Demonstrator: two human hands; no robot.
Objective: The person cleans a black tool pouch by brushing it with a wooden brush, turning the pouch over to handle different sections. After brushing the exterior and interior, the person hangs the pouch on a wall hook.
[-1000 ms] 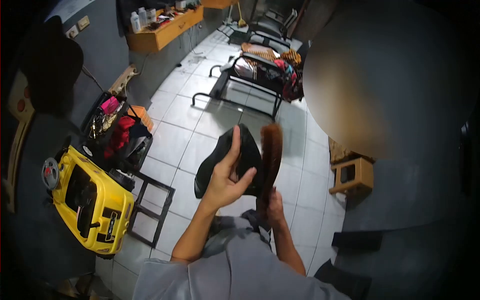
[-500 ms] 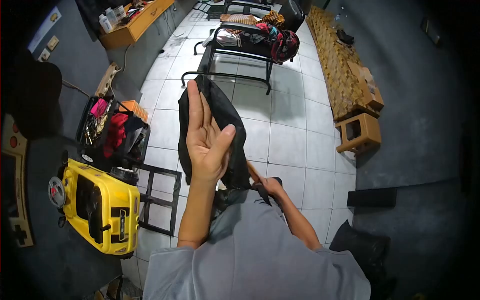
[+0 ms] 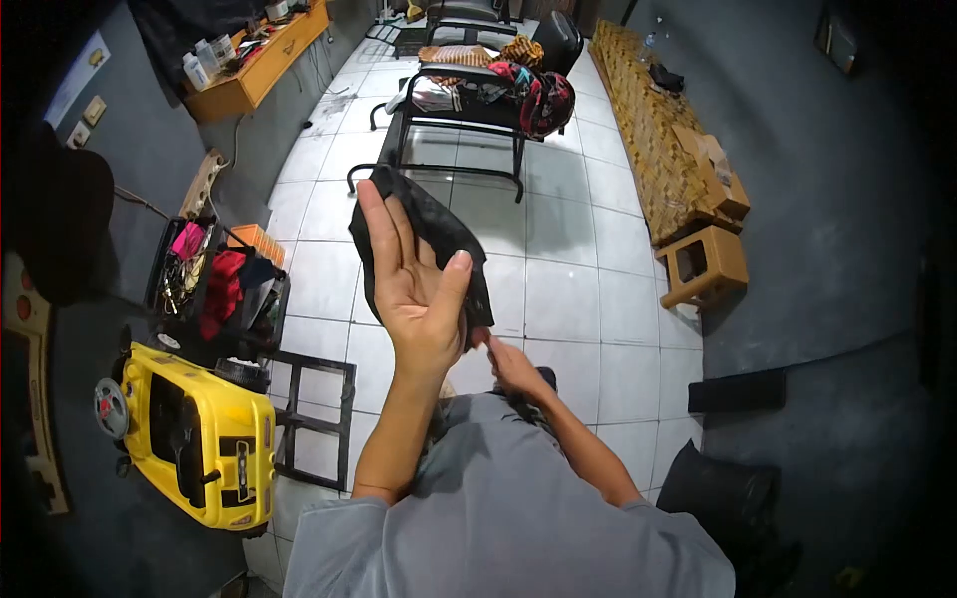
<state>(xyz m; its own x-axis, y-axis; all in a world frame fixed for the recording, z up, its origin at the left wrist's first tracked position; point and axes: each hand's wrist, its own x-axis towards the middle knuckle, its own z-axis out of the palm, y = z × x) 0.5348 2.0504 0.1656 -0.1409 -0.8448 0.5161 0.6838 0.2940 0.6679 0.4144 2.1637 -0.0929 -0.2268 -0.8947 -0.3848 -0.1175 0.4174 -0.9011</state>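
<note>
Black cloth held up over a white tiled floor

The black cloth hangs against the raised left hand, fingers nearly straight, thumb pinching its edge. Below it, the right hand touches the cloth's lower corner; its grip can't be made out.

light: dim overall, brightest on the white tiled floor
glare: soft sheen on the far tiles
shadows: deep along the grey walls
distortion: strong fisheye curve, black vignette at corners
focus: centre fairly sharp, edges murky
</note>
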